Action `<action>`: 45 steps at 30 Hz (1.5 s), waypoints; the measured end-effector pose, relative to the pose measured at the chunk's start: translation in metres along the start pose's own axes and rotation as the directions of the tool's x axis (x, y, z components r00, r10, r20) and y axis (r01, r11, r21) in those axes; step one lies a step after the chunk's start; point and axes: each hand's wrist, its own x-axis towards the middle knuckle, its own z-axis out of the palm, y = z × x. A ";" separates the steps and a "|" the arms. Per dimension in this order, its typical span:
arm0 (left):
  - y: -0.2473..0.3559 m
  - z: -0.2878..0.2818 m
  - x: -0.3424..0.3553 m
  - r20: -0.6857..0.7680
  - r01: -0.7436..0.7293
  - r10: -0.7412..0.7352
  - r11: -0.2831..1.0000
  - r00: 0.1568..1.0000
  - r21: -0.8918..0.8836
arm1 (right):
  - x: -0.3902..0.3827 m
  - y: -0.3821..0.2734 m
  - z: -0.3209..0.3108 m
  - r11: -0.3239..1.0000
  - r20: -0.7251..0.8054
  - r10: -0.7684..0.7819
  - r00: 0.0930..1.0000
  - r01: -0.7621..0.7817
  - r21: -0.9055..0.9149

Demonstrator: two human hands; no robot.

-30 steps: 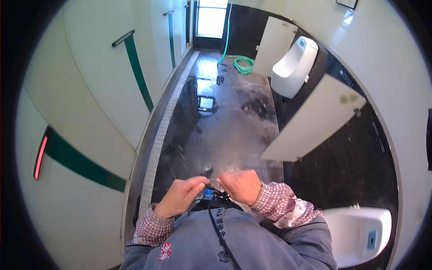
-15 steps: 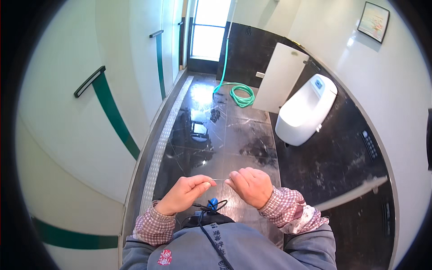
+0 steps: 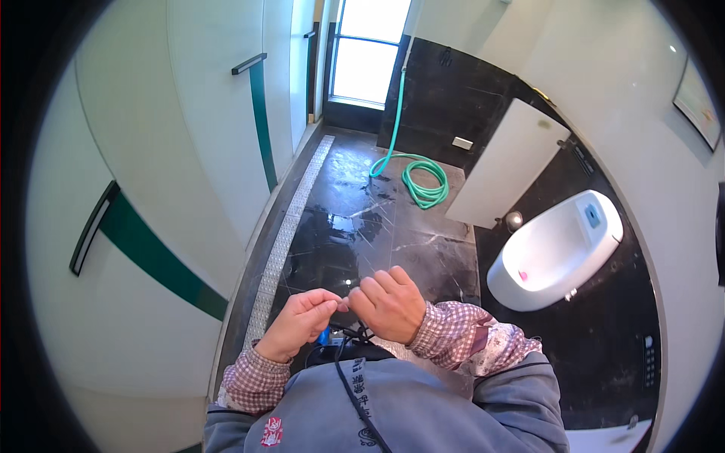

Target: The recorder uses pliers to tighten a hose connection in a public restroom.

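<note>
My left hand (image 3: 300, 325) and my right hand (image 3: 388, 308) meet fingertip to fingertip in front of my waist. The left thumb and index finger are pinched together. The right hand's fingers are curled, with the back of the hand up. A thin pale strand showed between the two pinches half a second ago; now the fingers hide it. Below the hands, a black cord (image 3: 350, 385) runs down the front of my grey garment (image 3: 423, 400), with dark loops and a blue object (image 3: 323, 336) partly behind the left hand. Checked sleeves cover both wrists.
White doors (image 3: 143, 136) with dark handles and green stripes line the left. A coiled green hose (image 3: 427, 186) lies on the wet dark-tiled floor (image 3: 362, 249). At right, a white urinal (image 3: 555, 253) hangs beside a white partition (image 3: 510, 162). A bright window (image 3: 368, 60) stands at the far end.
My right hand has moved left and up to meet the left hand, closing the gap where the thin strand showed. The view has shifted, so the urinal sits lower and farther right.
</note>
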 end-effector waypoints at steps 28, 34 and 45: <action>0.264 -0.198 0.614 0.209 -0.420 0.365 0.760 0.907 0.496 | 0.217 0.593 0.238 0.982 0.065 0.165 0.984 -0.170 0.084; 0.290 -0.235 0.704 0.137 -0.323 0.292 0.869 0.947 0.376 | 0.256 0.687 0.281 0.998 0.084 0.063 0.994 -0.065 0.025; 0.351 -0.307 0.919 0.528 -0.673 0.603 0.018 0.597 0.740 | 0.306 0.843 0.414 0.825 0.247 0.457 0.854 -0.511 0.239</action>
